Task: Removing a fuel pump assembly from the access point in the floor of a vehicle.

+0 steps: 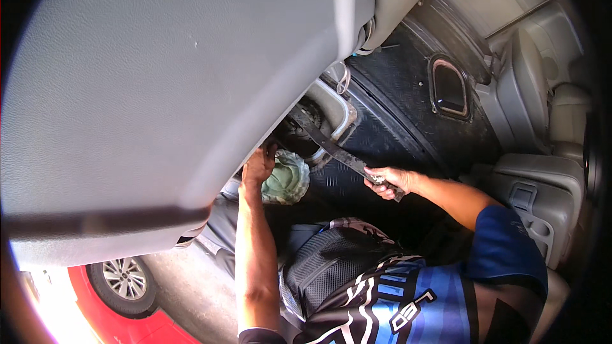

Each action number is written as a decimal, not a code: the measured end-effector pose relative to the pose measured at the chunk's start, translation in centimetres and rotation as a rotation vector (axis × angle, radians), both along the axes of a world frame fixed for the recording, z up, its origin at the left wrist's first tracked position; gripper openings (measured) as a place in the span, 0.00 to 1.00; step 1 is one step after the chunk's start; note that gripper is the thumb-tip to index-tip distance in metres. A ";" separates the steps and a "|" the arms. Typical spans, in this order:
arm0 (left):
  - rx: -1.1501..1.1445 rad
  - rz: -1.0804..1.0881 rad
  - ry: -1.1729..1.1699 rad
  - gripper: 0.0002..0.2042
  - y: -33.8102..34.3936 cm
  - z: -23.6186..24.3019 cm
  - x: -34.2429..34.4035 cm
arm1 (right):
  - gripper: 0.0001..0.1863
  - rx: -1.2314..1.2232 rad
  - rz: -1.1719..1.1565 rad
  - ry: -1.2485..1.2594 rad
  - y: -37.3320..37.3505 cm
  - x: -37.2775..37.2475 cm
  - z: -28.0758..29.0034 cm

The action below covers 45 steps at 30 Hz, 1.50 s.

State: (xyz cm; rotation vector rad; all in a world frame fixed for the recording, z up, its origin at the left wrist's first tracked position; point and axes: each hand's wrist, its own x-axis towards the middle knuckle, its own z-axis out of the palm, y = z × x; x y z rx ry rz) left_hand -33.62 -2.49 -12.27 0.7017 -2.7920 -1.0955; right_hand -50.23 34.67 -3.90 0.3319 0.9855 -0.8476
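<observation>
We note, inside a vehicle cabin: our left hand [258, 167] reaching up under the raised grey seat [159, 89], just beside a crumpled pale green cloth [288, 179]. Our right hand [387, 181] is closed round the lower end of a long dark flat bar [331, 146], which slants up under the seat. Black ribbed floor mat [408, 89] behind. Red car [121, 325] outside, below.

Vehicle interior: seats [539, 185], rubber floor mat [395, 89]
</observation>
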 end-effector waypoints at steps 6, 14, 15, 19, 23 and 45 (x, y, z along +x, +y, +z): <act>-0.034 -0.005 0.097 0.15 0.3 -0.8 0.8 | 0.28 -0.042 0.071 0.073 0.8 -3.3 -0.1; -0.128 0.018 0.115 0.15 2.3 -2.5 3.7 | 0.30 0.012 0.203 0.212 3.8 -3.6 0.0; -0.107 0.021 0.085 0.15 2.2 -2.4 3.3 | 0.30 0.022 0.228 0.203 3.6 -4.2 0.0; -0.177 0.004 -0.005 0.16 2.0 -2.1 2.8 | 0.31 -0.039 0.233 0.158 3.3 -4.0 -0.4; -0.073 0.023 -0.016 0.16 2.2 -2.2 2.9 | 0.32 0.014 0.214 0.168 2.9 -3.7 -0.9; -0.165 0.045 0.005 0.18 1.7 -1.5 2.2 | 0.32 0.059 0.231 0.238 1.8 -2.8 -0.1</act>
